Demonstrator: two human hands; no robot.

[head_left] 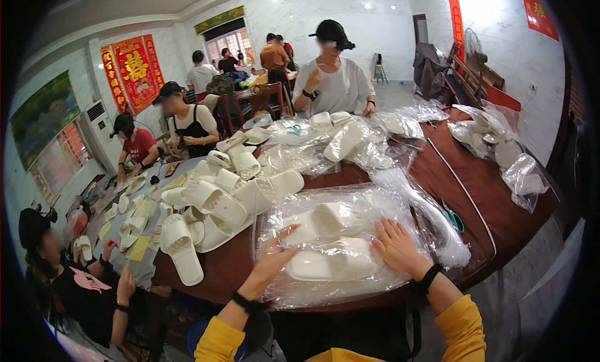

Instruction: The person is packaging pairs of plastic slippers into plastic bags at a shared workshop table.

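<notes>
A pair of white slippers lies flat in a clear plastic bag point(269, 209) on the table in front of me, the far slipper point(328, 221) just beyond the near slipper point(331, 262). My left hand point(273, 259) is at the slippers' left ends, fingers apart. Whether it is inside the bag or on its outside I cannot tell. On the other side, my right hand point(397, 246) rests flat on the plastic at the slippers' right ends, its fingers stretched out and holding nothing. More clear plastic bags point(431, 218) lie bunched beyond it.
Loose white slippers point(215, 202) are heaped to the left. Bagged slippers point(350, 140) lie at the far side, others point(494, 134) at the far right. Teal-handled scissors point(453, 218) and a white cord point(465, 193) lie on the brown cloth point(506, 224). Several people sit or stand around.
</notes>
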